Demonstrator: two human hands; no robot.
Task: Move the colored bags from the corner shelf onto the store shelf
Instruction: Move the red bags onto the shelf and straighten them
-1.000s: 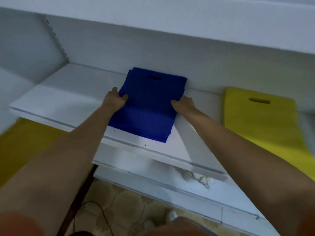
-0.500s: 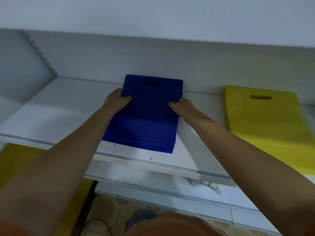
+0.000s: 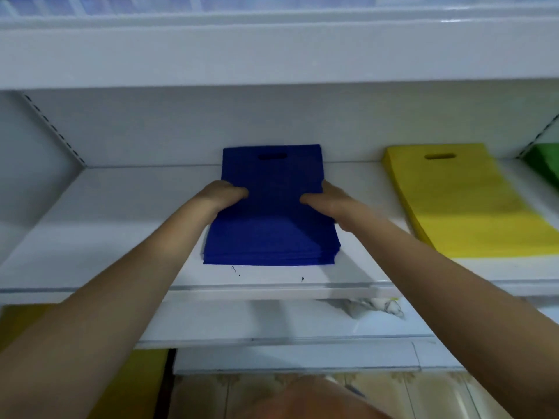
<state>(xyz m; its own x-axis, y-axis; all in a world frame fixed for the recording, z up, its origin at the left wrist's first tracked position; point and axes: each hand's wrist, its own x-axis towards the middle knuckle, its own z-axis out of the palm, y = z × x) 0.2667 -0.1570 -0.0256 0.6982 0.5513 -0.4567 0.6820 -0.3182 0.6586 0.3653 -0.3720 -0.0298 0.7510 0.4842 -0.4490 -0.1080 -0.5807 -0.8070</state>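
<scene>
- Head view: I'm gripping the stack of blue bags (image 3: 273, 213) with both hands, my left hand (image 3: 222, 195) curling round its left edge, my right hand (image 3: 328, 199) curling round its right edge, thumbs on top.
- The stack is lying flat on the white store shelf (image 3: 121, 231), between my hands, far end touching the back wall.
- Yellow bags (image 3: 462, 204) are lying well right of my right hand; green bags (image 3: 544, 161) are showing beyond those.
</scene>
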